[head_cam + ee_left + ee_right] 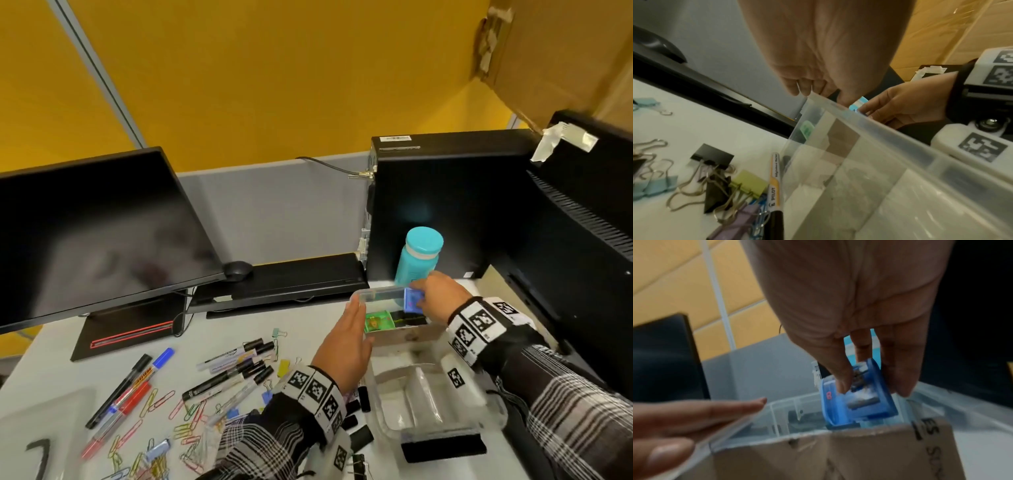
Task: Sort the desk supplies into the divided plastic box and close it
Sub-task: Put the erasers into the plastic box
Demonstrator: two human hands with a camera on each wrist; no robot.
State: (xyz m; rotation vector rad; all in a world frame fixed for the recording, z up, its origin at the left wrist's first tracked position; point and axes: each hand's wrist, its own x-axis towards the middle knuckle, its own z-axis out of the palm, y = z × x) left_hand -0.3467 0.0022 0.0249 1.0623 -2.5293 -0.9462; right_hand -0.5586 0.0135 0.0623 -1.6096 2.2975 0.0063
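The clear divided plastic box [421, 401] lies open on the desk at the right. My right hand [435, 291] pinches a small blue translucent case [412, 299] between thumb and fingers, just above the box's far end; the right wrist view shows the blue case [859, 400] tilted over a far compartment. A small green case [378, 320] and dark items sit in the far compartments. My left hand [346, 346] lies flat along the box's left wall with its fingers [715, 410] straight. Markers [236, 373], coloured paper clips [161, 404] and binder clips [712, 156] lie loose to the left.
A teal bottle [419, 257] stands just behind the box, in front of a black computer tower [445, 205]. A monitor [96, 233] fills the left, with a keyboard [284, 277] and mouse [237, 269] behind the supplies. A black block [443, 447] lies at the box's near end.
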